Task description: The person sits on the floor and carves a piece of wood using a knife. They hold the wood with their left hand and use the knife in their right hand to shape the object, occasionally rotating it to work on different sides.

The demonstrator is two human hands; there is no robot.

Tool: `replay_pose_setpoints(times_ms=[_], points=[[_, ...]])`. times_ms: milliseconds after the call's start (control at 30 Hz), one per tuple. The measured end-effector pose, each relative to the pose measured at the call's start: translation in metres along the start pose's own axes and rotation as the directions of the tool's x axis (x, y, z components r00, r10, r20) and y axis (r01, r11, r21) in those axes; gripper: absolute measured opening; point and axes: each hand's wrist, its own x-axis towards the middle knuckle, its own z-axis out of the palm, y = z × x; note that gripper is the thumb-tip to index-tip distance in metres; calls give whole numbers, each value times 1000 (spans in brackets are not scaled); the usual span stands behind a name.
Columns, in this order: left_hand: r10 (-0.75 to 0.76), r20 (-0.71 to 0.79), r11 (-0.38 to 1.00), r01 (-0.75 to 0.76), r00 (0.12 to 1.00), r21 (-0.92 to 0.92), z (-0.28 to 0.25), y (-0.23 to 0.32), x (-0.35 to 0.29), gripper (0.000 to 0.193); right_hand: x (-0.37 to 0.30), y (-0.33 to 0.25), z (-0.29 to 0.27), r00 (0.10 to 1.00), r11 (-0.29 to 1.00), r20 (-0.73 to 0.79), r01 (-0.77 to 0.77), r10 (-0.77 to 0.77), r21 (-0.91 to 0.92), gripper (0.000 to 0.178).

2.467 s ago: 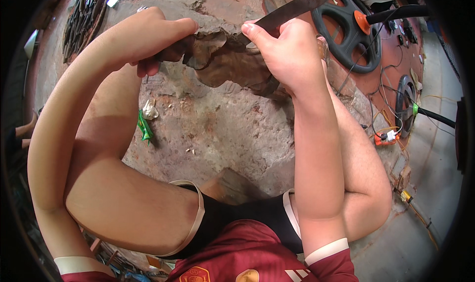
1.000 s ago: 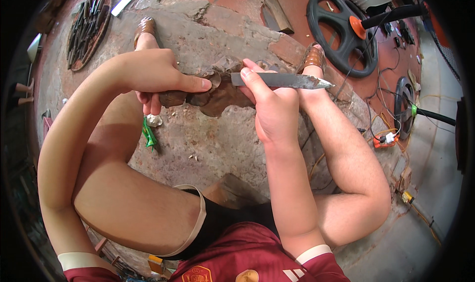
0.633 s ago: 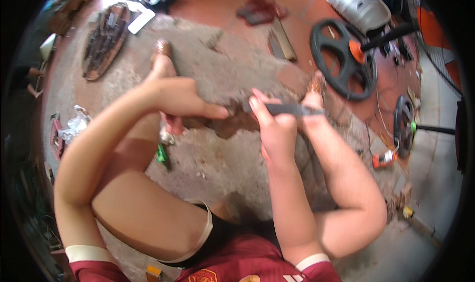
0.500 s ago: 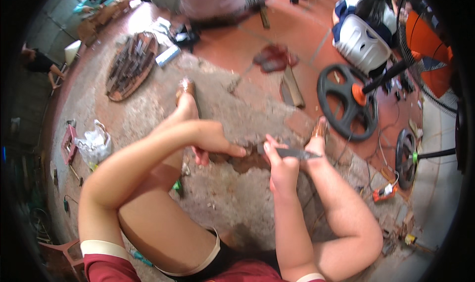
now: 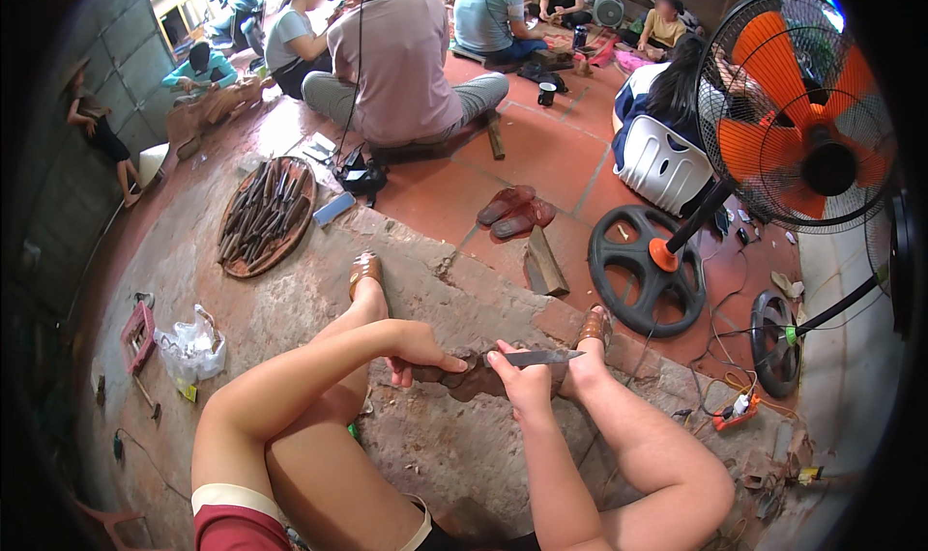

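The left hand [image 5: 425, 351] is clamped on the left end of a rough, brown piece [image 5: 474, 383], its thumb lying along the top. The piece is held in front of the person, between the two shins, above a worn concrete floor [image 5: 425, 445]. The right hand [image 5: 527, 384] is closed around a flat, dark blade [image 5: 543, 357], which points to the right; its fingertips are at the piece's right end, though whether they press on it I cannot tell. Beyond the left foot, a round basket [image 5: 291, 245] holds a heap of dark, slender tools [image 5: 261, 208]. A white plastic bag [image 5: 193, 348] lies farther left. Ahead, on red tiles [image 5: 541, 164], dark red sandals [image 5: 523, 219] sit just beside a wooden block [image 5: 548, 271]. A fan [image 5: 817, 135] with orange blades stands to the right, near an orange power strip [image 5: 736, 416]. Farther off, a person in a pale pink shirt [image 5: 401, 77] sits with back turned, near other seated people.
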Motion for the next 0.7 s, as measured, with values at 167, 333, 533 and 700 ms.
replay_pose_setpoints(times_ms=[167, 333, 533, 700], points=[[3, -24, 1000, -4, 1000, -14, -2, -1, -1, 87, 3, 12, 1, 977, 941, -61, 176, -202, -290, 24], [33, -15, 999, -34, 999, -40, -2, -3, 14, 93, 10, 45, -11, 938, 928, -123, 292, -325, -230, 16], [10, -114, 998, -4, 993, 58, 0, -19, 22, 89, -12, 0, 1, 997, 960, 19, -83, 81, 267, 13], [-46, -105, 997, 52, 993, 49, -1, -9, 15, 88, -11, -5, 4, 995, 953, -14, -90, 98, 289, 17]])
